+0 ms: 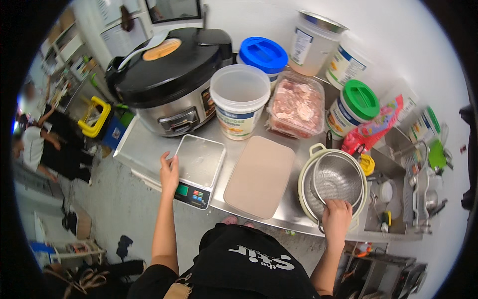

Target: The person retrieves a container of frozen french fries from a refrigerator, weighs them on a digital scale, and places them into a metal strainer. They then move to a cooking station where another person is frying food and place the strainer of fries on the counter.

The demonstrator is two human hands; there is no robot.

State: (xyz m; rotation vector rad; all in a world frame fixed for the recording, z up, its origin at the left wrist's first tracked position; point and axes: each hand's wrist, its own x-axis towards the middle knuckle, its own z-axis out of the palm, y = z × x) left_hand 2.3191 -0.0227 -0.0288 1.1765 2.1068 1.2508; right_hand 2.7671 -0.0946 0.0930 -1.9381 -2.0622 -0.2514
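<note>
My left hand is at the left edge of a digital kitchen scale, its fingers a little apart and nothing held in it. Small wet spots mark the scale's bare platform. My right hand grips the near side of a round metal mesh strainer. That strainer sits inside a larger cream-rimmed colander at the counter's right. Between scale and colander lies a beige cutting board. Behind the board are an open white plastic tub and a clear container of raw meat.
A large rice cooker occupies the back left. Blue-lidded and green-lidded tubs stand near a red plastic bag. At right is a sink with utensils. Two people stand far left, beside a yellow-rimmed bin.
</note>
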